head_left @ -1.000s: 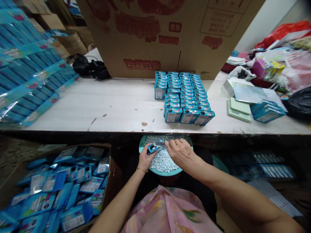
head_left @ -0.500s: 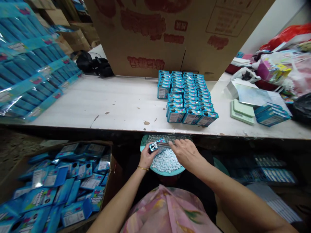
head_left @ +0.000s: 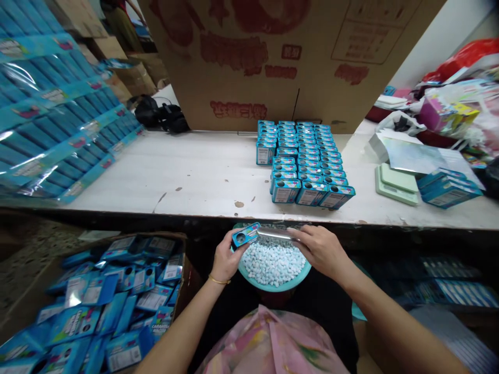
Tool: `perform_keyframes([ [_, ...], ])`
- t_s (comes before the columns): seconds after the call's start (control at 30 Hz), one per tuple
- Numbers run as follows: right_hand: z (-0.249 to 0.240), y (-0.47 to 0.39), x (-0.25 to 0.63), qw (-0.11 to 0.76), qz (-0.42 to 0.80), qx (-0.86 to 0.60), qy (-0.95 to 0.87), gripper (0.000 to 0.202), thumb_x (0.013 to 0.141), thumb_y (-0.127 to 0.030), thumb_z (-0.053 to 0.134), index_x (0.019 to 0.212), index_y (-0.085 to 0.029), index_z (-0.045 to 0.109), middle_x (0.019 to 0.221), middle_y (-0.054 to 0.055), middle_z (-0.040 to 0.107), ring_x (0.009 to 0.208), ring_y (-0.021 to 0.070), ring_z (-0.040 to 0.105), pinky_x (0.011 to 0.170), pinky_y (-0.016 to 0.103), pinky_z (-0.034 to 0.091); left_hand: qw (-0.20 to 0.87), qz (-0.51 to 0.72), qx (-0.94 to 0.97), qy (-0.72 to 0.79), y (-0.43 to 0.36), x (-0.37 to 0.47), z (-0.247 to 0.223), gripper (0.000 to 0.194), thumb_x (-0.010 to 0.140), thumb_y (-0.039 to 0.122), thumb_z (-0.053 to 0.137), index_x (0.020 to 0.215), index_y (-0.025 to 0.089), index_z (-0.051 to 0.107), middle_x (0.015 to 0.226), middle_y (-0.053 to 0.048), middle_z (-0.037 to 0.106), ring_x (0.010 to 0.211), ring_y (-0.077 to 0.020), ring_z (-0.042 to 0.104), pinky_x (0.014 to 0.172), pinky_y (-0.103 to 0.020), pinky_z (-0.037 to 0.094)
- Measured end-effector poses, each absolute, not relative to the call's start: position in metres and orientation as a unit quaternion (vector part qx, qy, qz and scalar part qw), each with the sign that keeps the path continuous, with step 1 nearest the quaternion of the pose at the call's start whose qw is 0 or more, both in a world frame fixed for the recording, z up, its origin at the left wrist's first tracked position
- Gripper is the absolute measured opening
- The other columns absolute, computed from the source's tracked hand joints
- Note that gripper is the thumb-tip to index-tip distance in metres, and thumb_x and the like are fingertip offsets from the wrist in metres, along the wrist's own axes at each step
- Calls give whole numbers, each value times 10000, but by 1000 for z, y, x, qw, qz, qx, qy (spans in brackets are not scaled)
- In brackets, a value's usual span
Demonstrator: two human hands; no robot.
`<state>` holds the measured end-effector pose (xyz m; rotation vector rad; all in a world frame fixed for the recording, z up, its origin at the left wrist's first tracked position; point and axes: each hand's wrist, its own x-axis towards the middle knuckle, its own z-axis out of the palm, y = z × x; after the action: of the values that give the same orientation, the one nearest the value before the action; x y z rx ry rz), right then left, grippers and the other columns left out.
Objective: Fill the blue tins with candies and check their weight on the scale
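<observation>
1. Lettering (head_left: 160,327) beginning "CARAMEL" shows in white on one blue pack in the cardboard carton (head_left: 192,283); the arm hides part of it.
2. Red printing covers the big cardboard sheet (head_left: 241,85); its characters cannot be read.
3. The small blue box (head_left: 245,236) has a dark round patch and a printed face too small to read. It sits above the basin's left side, gripped by the left hand (head_left: 227,258).
4. The right hand (head_left: 322,249), apart from the left, is closed on a shiny, trough-like metal scoop (head_left: 276,235). Its end lies at the box; contact cannot be told.
5. Below, a round turquoise basin (head_left: 273,289) is heaped with pale, pebble-like pellets (head_left: 273,262).
6. Blue boxes (head_left: 307,161) with white labels stand in rows on the chipped white worktop (head_left: 198,179).
7. The carton holds jumbled glossy packs.
</observation>
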<state>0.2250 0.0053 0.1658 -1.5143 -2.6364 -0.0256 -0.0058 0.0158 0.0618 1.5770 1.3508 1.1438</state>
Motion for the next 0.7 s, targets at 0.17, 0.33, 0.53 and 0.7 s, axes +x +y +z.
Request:
perform_keyframes([
  [0.17,146,-1,261,244,67,-550,-796,331,844,-305,401,1140,-203,508,875,55,580,778,145,539,703,260,419,322,470,633,524,62,-12,101,356,685,283,580,1015,176,499,952,-39,577,882,-160,540,826,-300,409],
  [0.33,128,-13,271,276,127,-570,-763,323,832,-313,418,1125,-224,522,817,43,585,739,143,566,658,246,463,325,466,637,521,172,10,106,335,644,273,589,947,146,528,898,-49,592,865,-175,543,803,-317,424],
  [0.53,111,-28,260,264,154,-585,-751,323,813,-315,452,1117,-243,535,918,51,614,817,149,584,723,242,480,366,446,609,544,275,49,109,727,616,145,596,1269,111,278,1237,-152,453,1132,-232,424,953,-365,308],
  [0.7,96,-26,255,256,196,-573,-753,324,816,-324,438,1104,-219,544,988,69,616,880,168,582,765,276,481,291,513,582,559,271,12,105,779,634,74,550,1315,96,171,1398,-162,160,1286,-226,127,1029,-347,172],
])
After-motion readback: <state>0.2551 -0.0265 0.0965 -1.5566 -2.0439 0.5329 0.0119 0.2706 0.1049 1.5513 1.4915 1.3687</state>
